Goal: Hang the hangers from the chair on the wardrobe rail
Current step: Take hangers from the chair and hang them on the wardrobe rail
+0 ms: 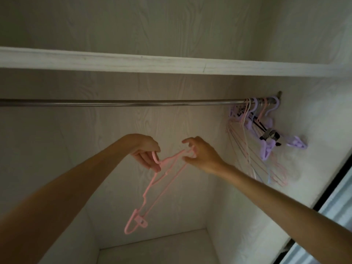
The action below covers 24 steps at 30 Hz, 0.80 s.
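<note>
Hanger, pink, was held below the rail, tilted, far end dangling low. L hand pinched what looked like the hook, prob. to steady it. R hand had fingers curled round the upper end, prob. to take it over. Bunch of hung hangers sat at the rail's right end, so the free rail is on the left.

Pink hanger; lilac, pink hangers; silver rail; pale woodgrain wardrobe.
</note>
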Tool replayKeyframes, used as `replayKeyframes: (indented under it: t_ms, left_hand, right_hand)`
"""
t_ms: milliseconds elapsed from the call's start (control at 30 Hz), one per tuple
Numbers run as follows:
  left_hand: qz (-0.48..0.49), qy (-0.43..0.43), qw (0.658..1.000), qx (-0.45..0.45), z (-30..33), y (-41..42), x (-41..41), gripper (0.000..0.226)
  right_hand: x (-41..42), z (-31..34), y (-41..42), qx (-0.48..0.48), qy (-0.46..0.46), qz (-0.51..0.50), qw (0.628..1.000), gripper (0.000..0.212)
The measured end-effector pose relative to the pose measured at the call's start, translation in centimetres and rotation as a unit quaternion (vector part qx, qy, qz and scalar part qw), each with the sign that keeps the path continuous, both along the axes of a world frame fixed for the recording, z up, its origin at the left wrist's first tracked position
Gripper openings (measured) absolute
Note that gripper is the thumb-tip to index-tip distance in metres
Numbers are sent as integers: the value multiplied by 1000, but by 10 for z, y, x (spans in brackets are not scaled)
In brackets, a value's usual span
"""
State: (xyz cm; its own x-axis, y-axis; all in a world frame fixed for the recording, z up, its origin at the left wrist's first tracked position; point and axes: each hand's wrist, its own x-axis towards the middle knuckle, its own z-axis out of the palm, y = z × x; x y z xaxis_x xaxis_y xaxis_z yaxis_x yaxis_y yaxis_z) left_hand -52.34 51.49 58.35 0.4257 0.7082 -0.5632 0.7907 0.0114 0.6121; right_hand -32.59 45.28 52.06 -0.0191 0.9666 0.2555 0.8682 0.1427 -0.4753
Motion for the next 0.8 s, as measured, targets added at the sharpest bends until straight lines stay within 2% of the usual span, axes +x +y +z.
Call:
replayKeyframes:
  t_ms: [33, 100, 167, 300, 367, 500, 633, 700, 767, 800]
  left_hand:
    - [14, -4, 1000, -2, 1, -2, 1, 43]
    - [16, -4, 1000, 3, 5, -7, 10, 44]
    - [5, 3, 1000, 23, 13, -17, 25, 44]
    - [-19, 16, 993, 112, 33, -33, 58, 35]
    - [-41, 17, 988, 145, 43, -37, 75, 34]
    - [-52, -27, 965, 254, 57, -37, 108, 36]
    - [-48, -98, 948, 299, 74, -32, 129, 62]
    - [-10, -80, 912, 402, 76, -25, 131, 65]
    - [0, 9, 822, 570, 74, -14, 131, 52]
    - [-6, 29, 795, 606, 71, -10, 129, 44]
  right_hand:
    - [-11, -4, -6, -59, 51, 1, 997, 74]
    - [-29, -7, -15, -221, 136, 1, 966, 96]
    - [-36, -7, -18, -275, 169, -5, 947, 93]
    - [-29, 7, -24, -224, 237, 8, 945, 65]
    - [-20, 16, -26, -193, 241, 11, 951, 53]
    - [6, 32, -26, -105, 133, -40, 985, 36]
    - [36, 45, -28, -10, 70, -101, 992, 28]
    - [48, 51, -29, 37, 57, -132, 989, 26]
    - [62, 57, -27, 53, 61, -166, 983, 25]
    - [67, 59, -23, 55, 68, -180, 980, 24]
